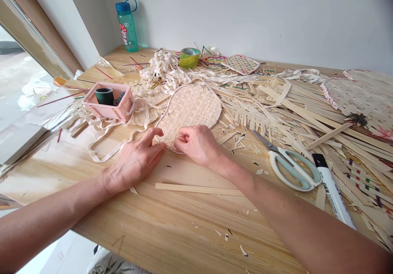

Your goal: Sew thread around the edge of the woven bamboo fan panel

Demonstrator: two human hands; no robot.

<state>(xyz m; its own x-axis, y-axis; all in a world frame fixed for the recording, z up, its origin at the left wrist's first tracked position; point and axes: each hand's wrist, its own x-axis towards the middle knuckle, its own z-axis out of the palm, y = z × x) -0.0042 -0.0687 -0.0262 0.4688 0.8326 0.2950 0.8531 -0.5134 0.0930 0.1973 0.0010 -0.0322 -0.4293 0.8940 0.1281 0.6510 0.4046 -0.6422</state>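
A pale woven bamboo piece [193, 106] with a rounded outline and a stitched, bound edge lies on the wooden table. My left hand [138, 157] is at its near left edge, with thumb and index finger bent around the rim. Just to the right, my right hand [199, 143] is closed in a pinch over the near edge. Whatever sits between those right fingertips is too small or hidden to make out. A white cloth tape [107, 153] curls beside my left hand.
Scissors [291, 167] and a white marker [333, 192] lie by my right forearm. A pink basket [107, 111] with thread spools stands left. Bamboo strips [294, 110], a tape roll [189, 57], a blue-green bottle [127, 28] and another woven piece [362, 96] are farther back.
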